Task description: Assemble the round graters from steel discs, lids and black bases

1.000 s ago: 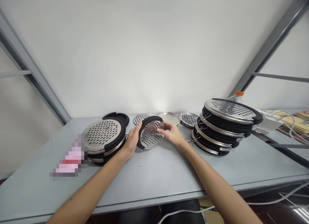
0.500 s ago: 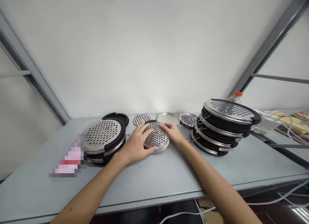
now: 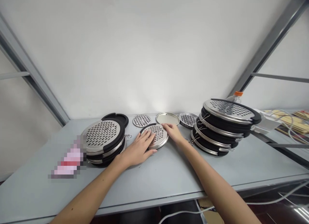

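We rest our spread left grip (image 3: 137, 149) on a stiff-looking, likely slick grater (image 3: 159, 133), best held by its rim (image 3: 164, 143), where our right grip (image 3: 174, 133) touches, its closure unclear.

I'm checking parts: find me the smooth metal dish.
In the head view, the smooth metal dish lies near the wall, just right of centre, beyond the right hand, between a grater disc and a rimmed grater plate.
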Demonstrator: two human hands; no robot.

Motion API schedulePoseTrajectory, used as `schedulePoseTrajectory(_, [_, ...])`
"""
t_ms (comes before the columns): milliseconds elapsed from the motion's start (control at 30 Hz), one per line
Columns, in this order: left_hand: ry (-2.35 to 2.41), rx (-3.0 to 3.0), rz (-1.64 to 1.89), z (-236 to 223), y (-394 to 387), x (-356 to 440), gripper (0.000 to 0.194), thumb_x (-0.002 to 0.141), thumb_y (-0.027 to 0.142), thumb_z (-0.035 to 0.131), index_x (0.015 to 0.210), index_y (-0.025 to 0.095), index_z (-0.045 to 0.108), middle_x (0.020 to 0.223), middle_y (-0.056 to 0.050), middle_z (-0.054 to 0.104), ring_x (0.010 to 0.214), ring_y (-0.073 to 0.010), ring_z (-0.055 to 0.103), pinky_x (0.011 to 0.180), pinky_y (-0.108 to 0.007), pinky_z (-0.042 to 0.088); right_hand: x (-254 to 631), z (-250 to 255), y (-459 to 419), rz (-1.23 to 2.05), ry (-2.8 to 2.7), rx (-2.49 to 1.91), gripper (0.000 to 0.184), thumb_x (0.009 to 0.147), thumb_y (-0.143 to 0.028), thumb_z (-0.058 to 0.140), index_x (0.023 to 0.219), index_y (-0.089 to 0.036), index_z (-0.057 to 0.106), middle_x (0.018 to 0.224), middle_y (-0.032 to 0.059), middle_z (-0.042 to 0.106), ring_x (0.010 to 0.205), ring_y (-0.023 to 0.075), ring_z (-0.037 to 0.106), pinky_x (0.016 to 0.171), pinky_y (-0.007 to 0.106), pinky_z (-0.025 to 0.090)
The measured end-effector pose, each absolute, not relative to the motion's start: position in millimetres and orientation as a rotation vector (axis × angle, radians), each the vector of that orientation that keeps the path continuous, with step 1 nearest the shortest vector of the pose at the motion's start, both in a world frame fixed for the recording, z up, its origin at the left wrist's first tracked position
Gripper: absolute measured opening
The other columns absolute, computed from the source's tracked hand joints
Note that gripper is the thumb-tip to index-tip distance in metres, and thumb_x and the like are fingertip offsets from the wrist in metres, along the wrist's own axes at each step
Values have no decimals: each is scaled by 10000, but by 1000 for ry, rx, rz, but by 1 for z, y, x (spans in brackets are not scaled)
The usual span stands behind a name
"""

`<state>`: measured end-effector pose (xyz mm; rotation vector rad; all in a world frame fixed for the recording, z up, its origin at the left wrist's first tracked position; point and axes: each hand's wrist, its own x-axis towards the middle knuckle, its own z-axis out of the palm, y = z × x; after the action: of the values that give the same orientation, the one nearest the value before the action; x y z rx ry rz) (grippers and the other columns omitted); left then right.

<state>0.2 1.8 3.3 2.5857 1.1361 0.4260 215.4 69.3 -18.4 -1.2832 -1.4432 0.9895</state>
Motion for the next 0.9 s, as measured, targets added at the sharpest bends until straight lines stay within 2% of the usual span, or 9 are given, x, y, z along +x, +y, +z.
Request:
schedulePoseTrajectory(100, [1125,2591,448,5,3,1,611,958,511,348,1475,205,236,1534,-92,240,1431,-245,154,1157,-449,149,215,-16,68,959,-1405,-1380,426,808,-501,481,725,-130,672,650,48,654,658,193,593,626,288,448])
schedulePoseTrajectory(167, [1118,2583,477,7,3,0,599,964,504,334,1471,196,250,1526,-89,265,1428,-232,172,1157,-439,163,216,-15,68,920,-1410,-1405,426,827,-492,463,761,-135,685,683,59,667,715,211,610,673,302,460])
schedulePoseTrajectory(300, [1089,2547,507,11,5,-4,577,965,491,349,1462,207,280,1523,-73,276,1420,-228,202,1160,-437,173,218,-11,67,694,-1505,-1380,397,861,-455,447,882,-155,706,893,97,705,899,246,620,809,346,466])
schedulePoseTrajectory(400, [1045,2516,530,14,7,-8,560,958,478,378,1450,219,313,1520,-59,289,1416,-228,215,1165,-434,177,220,-6,62,536,-1602,-1234,418,890,-473,430,980,-164,698,1062,116,677,997,250,601,841,354,466])
schedulePoseTrajectory(533, [1038,2404,616,15,8,-9,553,948,468,403,1442,229,335,1513,-50,306,1399,-238,265,1155,-426,225,220,4,53,599,-1736,-1028,458,912,-526,386,1011,-208,701,1129,78,664,1094,237,575,941,359,425])
schedulePoseTrajectory(700, [932,2205,730,19,5,-3,516,949,415,414,1425,219,371,1481,-42,372,1361,-245,344,1142,-426,258,219,8,48,767,-1750,-866,461,898,-539,402,909,-205,719,1016,64,705,1056,241,603,961,348,410])
schedulePoseTrajectory(900, [836,2041,760,27,-2,4,479,946,380,436,1390,201,421,1426,-55,454,1303,-237,426,1114,-397,307,220,3,50,767,-1653,-923,503,882,-535,385,688,-176,679,740,66,689,761,224,636,754,323,476])
